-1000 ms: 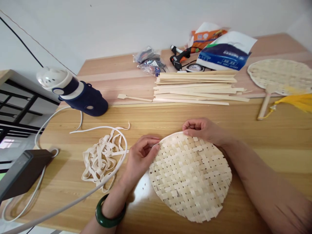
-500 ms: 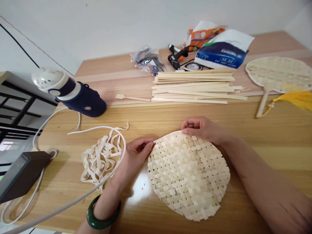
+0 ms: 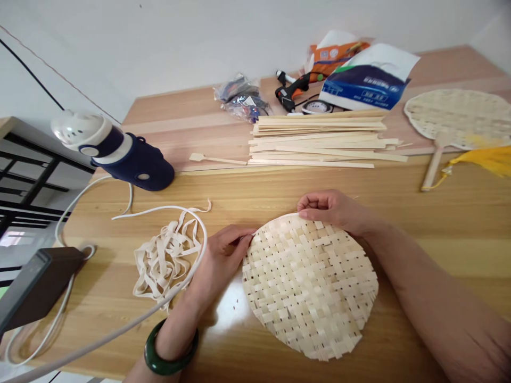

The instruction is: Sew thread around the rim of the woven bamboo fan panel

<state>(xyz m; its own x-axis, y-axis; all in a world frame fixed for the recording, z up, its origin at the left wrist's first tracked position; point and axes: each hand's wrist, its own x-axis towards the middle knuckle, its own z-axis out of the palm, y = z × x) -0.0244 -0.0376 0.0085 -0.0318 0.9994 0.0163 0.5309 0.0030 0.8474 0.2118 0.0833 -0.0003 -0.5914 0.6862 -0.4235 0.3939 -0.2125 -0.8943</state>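
Note:
A round woven bamboo fan panel [image 3: 311, 287] lies before me, its lower edge ragged with cut strip ends. White edging tape [image 3: 277, 219] runs along its upper left rim. My left hand [image 3: 229, 247] pinches the rim at the left end of that tape. At the top of the panel, my right hand [image 3: 329, 210] pinches the edge between thumb and curled fingers. Both hands are closed. Left of my left hand lies a tangled heap of cream fabric tape [image 3: 165, 260]. A green bangle circles my left wrist.
A white cable [image 3: 131, 321] loops across the left side, over my left forearm. Behind are a blue bottle [image 3: 139, 162], bamboo strips [image 3: 315, 141], a glue gun [image 3: 291, 93] and a tissue pack [image 3: 363, 88]. A finished fan [image 3: 459, 114] with a yellow tassel lies at right.
Almost nothing differs. Both hands keep their pinch on the panel's rim, and the view has shifted very slightly.

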